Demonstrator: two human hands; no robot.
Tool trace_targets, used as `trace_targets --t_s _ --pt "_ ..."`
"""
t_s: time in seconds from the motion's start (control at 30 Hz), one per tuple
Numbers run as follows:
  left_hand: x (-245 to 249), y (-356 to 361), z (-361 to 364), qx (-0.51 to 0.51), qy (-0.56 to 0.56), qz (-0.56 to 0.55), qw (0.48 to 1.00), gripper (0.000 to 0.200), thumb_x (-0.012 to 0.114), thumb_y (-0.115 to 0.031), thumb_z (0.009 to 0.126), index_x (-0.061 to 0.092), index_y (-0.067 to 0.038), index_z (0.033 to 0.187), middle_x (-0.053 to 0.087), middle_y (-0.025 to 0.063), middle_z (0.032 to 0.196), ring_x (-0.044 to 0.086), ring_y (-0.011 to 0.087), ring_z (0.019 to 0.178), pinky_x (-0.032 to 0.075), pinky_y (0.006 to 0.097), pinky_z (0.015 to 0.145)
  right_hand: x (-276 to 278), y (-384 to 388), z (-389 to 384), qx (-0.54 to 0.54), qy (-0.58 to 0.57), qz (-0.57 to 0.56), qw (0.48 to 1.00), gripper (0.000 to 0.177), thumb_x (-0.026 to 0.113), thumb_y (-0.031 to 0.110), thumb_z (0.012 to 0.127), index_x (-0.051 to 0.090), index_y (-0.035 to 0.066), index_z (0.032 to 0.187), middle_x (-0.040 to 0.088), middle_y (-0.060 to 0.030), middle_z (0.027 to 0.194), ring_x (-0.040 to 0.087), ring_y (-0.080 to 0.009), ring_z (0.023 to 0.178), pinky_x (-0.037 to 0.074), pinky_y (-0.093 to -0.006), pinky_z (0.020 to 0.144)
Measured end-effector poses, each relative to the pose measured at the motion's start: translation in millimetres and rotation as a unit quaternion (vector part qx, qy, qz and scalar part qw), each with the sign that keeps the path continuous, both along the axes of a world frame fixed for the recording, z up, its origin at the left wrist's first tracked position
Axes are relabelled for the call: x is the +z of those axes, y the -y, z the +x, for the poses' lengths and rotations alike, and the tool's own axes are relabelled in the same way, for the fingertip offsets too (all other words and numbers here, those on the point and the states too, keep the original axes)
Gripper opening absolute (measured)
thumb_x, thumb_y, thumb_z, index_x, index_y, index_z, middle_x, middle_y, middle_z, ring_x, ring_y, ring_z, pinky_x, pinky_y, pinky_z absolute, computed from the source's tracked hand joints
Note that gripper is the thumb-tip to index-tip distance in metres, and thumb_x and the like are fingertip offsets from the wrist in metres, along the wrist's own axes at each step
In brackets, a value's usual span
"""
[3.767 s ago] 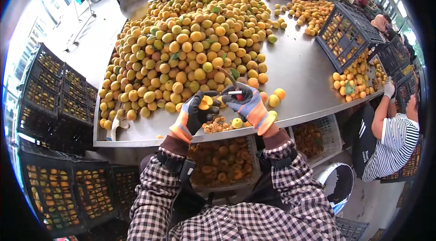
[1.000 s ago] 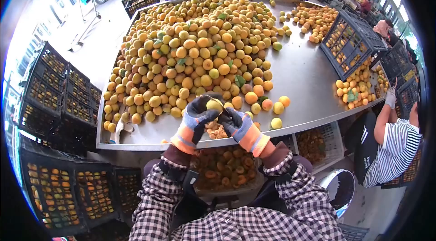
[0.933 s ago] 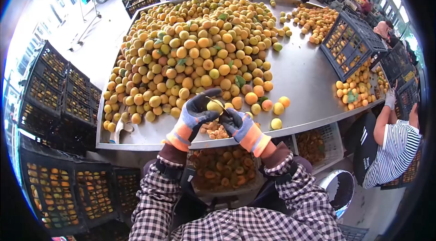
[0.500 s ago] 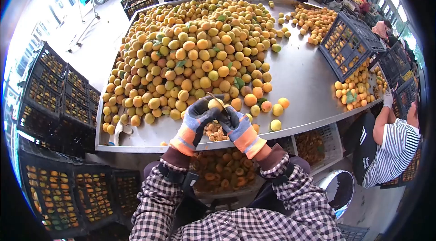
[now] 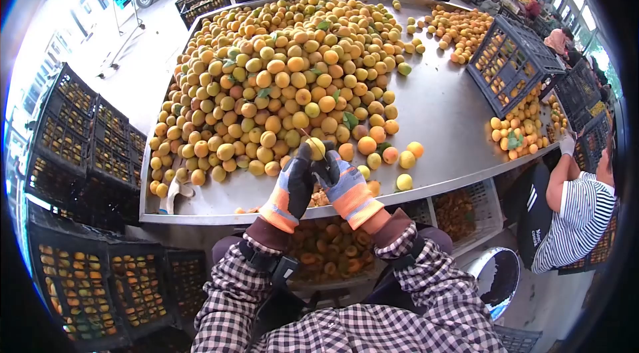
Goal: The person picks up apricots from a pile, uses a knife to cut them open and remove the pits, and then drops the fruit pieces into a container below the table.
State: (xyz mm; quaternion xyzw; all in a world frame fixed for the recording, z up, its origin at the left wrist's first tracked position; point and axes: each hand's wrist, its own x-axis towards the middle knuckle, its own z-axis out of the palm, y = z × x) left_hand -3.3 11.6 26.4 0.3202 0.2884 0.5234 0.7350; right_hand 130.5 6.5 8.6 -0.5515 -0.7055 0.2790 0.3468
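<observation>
A yellow-green apricot (image 5: 316, 149) is pinched between my two gloved hands, over the table's near edge. My left hand (image 5: 293, 185), in a black, blue and orange glove, closes around its left and lower side. From the right, the closed fingers of my right hand (image 5: 341, 186) press against the fruit. A thin, blade-like tool (image 5: 305, 132) pokes out just above the apricot; its grip is hidden, seemingly in my right hand. Behind my hands rises a big heap of apricots (image 5: 279, 80). Below the table edge, opened apricot halves (image 5: 333, 246) fill a crate.
The metal table (image 5: 432, 127) has a raised rim. A dark crate (image 5: 512, 63) lies tipped at right among apricots. Stacked crates (image 5: 86, 133) stand at left, a white bucket (image 5: 498, 280) at lower right. A person in stripes (image 5: 579, 220) sits right; two others work opposite.
My hands have drawn closer together and turned upward, with the apricot now above the fingertips. The thin tool, which lay across the fruit, now shows only a tip above it.
</observation>
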Motion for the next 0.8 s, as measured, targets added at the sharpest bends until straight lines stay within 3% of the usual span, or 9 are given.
trace_targets --t_s 0.07,0.17,0.37,0.6,0.67,0.8 --pt "1.2 -0.7 -8.9 0.002 -0.117 0.059 0.991 0.054 0.044 -0.044 0.102 0.060 0.004 0.121 0.066 0.0054 0.101 0.062 0.0130 0.087 0.048 0.0250 0.081 4.5 -1.8 1.3 0.010 0.045 0.002 0.999 0.032 0.064 0.027 0.091 0.054 0.007 0.115 0.065 -0.0205 0.095 0.063 -0.0414 0.089 0.051 -0.0450 0.069" --pt "6.9 -2.7 -7.6 0.060 -0.172 0.063 0.981 0.047 0.045 -0.037 0.102 0.061 0.002 0.122 0.067 0.0055 0.101 0.062 0.0128 0.086 0.048 0.0243 0.080 23.9 2.6 -0.6 -0.011 0.068 -0.017 0.997 0.038 0.066 0.024 0.089 0.050 0.009 0.121 0.066 -0.0200 0.099 0.064 -0.0409 0.091 0.053 -0.0445 0.071" --pt "22.1 -3.3 -8.0 0.037 -0.182 0.096 0.978 0.039 0.051 -0.027 0.099 0.061 0.002 0.124 0.067 0.0053 0.103 0.061 0.0112 0.092 0.050 0.0255 0.080 25.1 6.5 2.3 -0.037 0.042 0.058 0.997 0.052 0.067 0.017 0.086 0.045 0.008 0.132 0.065 -0.0178 0.110 0.063 -0.0406 0.097 0.053 -0.0432 0.078" --pt "19.2 -5.4 -10.8 0.062 -0.217 0.117 0.967 0.032 0.058 -0.012 0.094 0.060 0.002 0.122 0.066 0.0040 0.102 0.062 0.0095 0.088 0.050 0.0220 0.076 13.2 -0.7 3.1 0.027 0.053 0.059 0.996 0.049 0.065 0.011 0.086 0.046 0.006 0.131 0.064 -0.0182 0.109 0.064 -0.0375 0.099 0.053 -0.0403 0.081" --pt "15.6 -4.9 -11.9 0.076 -0.217 0.134 0.964 0.030 0.057 -0.011 0.094 0.061 0.001 0.121 0.066 0.0034 0.101 0.062 0.0084 0.084 0.049 0.0207 0.073 22.2 1.0 2.7 0.077 -0.148 0.009 0.986 0.050 0.064 0.009 0.087 0.044 0.004 0.133 0.064 -0.0197 0.110 0.064 -0.0340 0.104 0.052 -0.0380 0.087" --pt "22.8 3.1 -8.8 0.093 -0.208 0.119 0.966 0.030 0.055 -0.012 0.094 0.061 0.001 0.120 0.066 0.0037 0.099 0.061 0.0080 0.078 0.048 0.0204 0.065 27.0 4.4 0.7 0.086 -0.225 -0.002 0.971 0.044 0.064 0.008 0.088 0.049 0.003 0.129 0.065 -0.0170 0.111 0.064 -0.0277 0.107 0.051 -0.0341 0.090"
